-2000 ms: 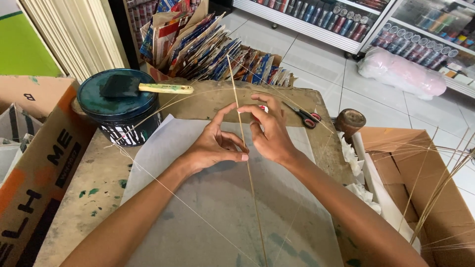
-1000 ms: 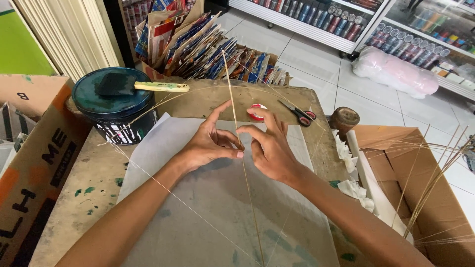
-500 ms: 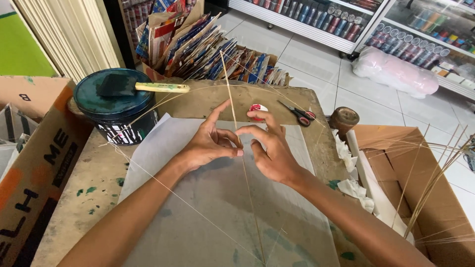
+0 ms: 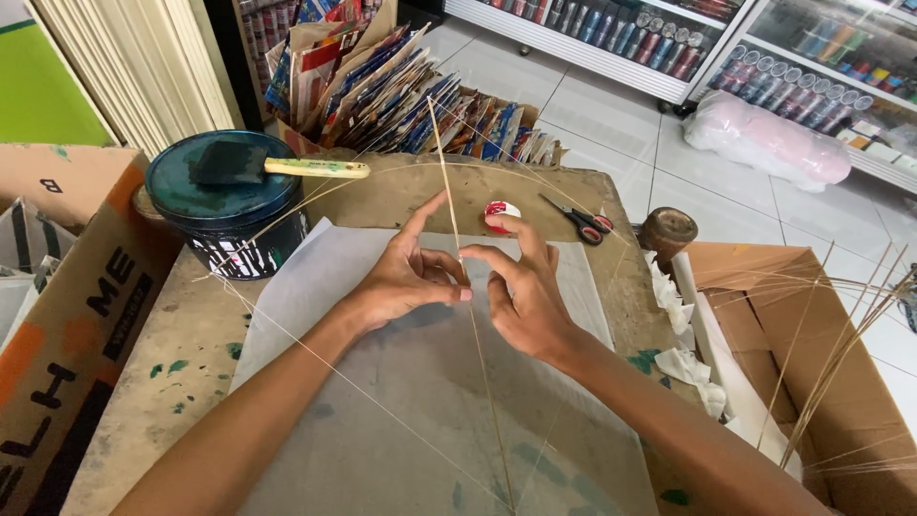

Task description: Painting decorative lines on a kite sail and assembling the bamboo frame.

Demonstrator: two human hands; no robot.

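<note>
You have a thin upright stick [image 4: 449, 182] pinched where it crosses a second, bowed stick [image 4: 382, 182], over the middle of a sheet of pale tissue paper [image 4: 401, 420] spread on the table [image 4: 181, 382]. Your left hand [image 4: 406, 277] closes thumb and bent fingers narrowly on that crossing, its forefinger pointing away to the far side. Your right hand [image 4: 525, 291] meets it from the right, fingertips pressed close to the same spot. Just beyond your right hand lies a small red and white spool [image 4: 501, 212], with scissors [image 4: 576, 219] to its right. At far left stands a dark paint tin [image 4: 224, 205], a foam brush [image 4: 272, 164] resting across its lid. To the right, an open cardboard box [image 4: 812, 401] holds more thin sticks
</note>
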